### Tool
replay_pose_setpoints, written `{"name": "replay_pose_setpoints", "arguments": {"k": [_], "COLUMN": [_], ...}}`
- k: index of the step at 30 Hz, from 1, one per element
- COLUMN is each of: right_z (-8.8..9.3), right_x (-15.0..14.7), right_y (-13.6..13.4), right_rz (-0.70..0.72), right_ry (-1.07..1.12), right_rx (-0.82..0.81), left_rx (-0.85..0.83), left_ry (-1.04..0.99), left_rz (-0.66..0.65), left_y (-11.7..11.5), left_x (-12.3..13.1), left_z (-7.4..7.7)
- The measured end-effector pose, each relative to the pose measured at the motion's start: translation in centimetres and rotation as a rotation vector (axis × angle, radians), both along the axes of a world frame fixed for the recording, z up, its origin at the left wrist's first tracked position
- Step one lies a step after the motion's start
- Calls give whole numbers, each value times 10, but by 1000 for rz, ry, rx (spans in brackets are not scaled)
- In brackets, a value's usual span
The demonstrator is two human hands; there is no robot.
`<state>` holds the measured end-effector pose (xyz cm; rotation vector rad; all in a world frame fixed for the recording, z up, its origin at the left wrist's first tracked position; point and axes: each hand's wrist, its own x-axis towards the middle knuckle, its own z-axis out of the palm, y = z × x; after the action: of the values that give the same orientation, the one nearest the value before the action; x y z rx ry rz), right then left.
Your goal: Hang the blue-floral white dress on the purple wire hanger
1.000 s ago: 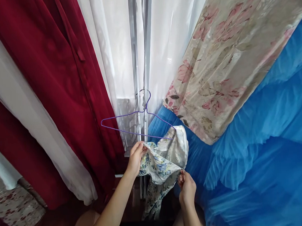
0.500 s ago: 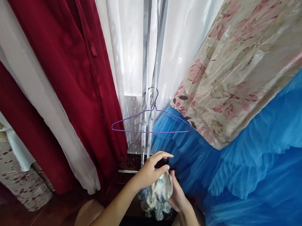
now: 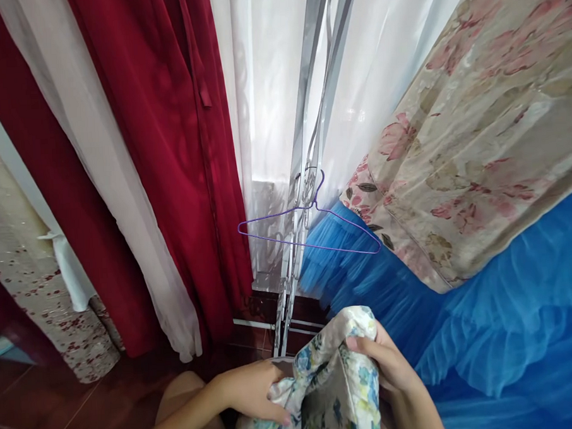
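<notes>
A shiny white garment [image 3: 343, 389] with a blue and yellow floral print is gathered between my hands at the bottom of the view. My left hand [image 3: 258, 389] is closed on its left side, the thumb lying over the cloth. On the right, my right hand [image 3: 391, 361] grips the upper edge, with the thumb in front and the fingers behind. The garment's lower part runs out of view. Above my hands a thin purple hanger [image 3: 310, 244] hangs bare on a grey metal stand [image 3: 316, 87].
Dark red cloth [image 3: 169, 150] and white lengths hang to the left. To the right hang a beige floral dress [image 3: 473, 168] and blue ruffled tulle [image 3: 490, 332]. White curtains [image 3: 271, 82] are behind the stand, above reddish floor tiles [image 3: 80, 400].
The floral garment has been raised and spread wider, and both hands now grip it. My left hand has moved down and left, my right hand up and right. The view has shifted left.
</notes>
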<state>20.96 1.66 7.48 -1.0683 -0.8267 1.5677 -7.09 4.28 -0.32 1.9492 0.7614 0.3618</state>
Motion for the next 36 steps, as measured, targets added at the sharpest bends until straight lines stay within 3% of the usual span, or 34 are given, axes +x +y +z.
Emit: {"name": "replay_pose_setpoints", "arguments": {"k": [3, 5, 8, 10, 13, 16, 20, 24, 27, 30, 34, 36], "right_z": [15, 22, 29, 32, 33, 33, 31, 19, 9, 3, 3, 9], "right_x": [15, 22, 20, 11, -1, -2, 13, 20, 17, 17, 42, 62], "right_y": [12, 21, 37, 50, 75, 105, 146, 162, 150, 127, 108, 108], "right_rz": [32, 130, 240, 231, 150, -13, -210, -199, -157, -191, -577, -684], "right_ry": [-175, -271, -371, -433, -537, -733, -956, -1013, -986, -946, -889, -849], "right_rx": [79, 133, 224, 324, 463, 523, 562, 587, 603, 663, 669, 639], "left_rx": [131, 253, 451, 400, 312, 380, 571, 794, 856, 857, 838, 828], "left_ry": [87, -60, -222, -193, -221, -203, -33, 103, 45, -15, -49, -45], "left_rz": [47, 205, 430, 459, 561, 599, 527, 365, 329, 406, 426, 425], "left_y": [22, 51, 103, 137, 176, 198, 204, 195, 191, 191, 189, 186], "left_x": [-29, -52, -81, -94, -103, -107, -95, -59, -26, -6, 1, 1], "left_z": [-14, -7, 28, 60, 104, 136, 166, 184, 185, 178, 174, 176]}}
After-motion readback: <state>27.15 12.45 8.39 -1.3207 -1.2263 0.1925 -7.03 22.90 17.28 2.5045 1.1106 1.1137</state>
